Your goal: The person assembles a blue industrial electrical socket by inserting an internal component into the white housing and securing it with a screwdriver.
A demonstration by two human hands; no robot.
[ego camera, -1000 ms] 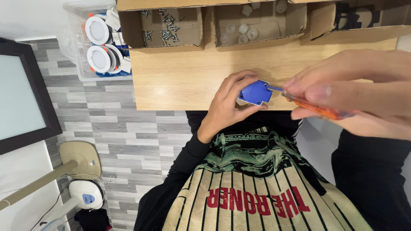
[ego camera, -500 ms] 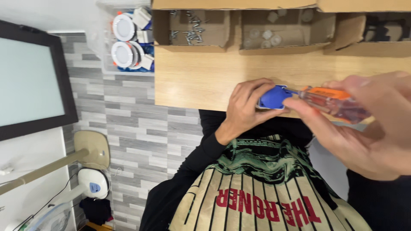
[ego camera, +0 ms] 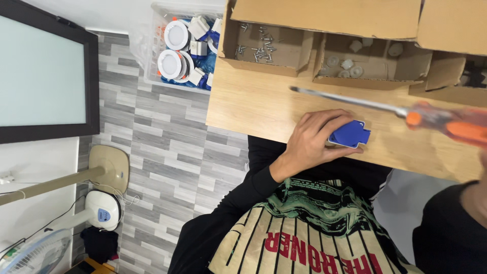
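Fingers of the left hand (ego camera: 312, 139) curl around a small blue plastic part (ego camera: 349, 135), pressing it onto the wooden table (ego camera: 243, 109) near its front edge. The right hand barely shows at the right border of the frame, and its grip cannot be told; an orange-handled screwdriver (ego camera: 446, 122) reaches out from that side, its metal shaft hovering above the table, clear of the blue part. Farther back sit open cardboard boxes (ego camera: 284, 48) of screws and small white fittings.
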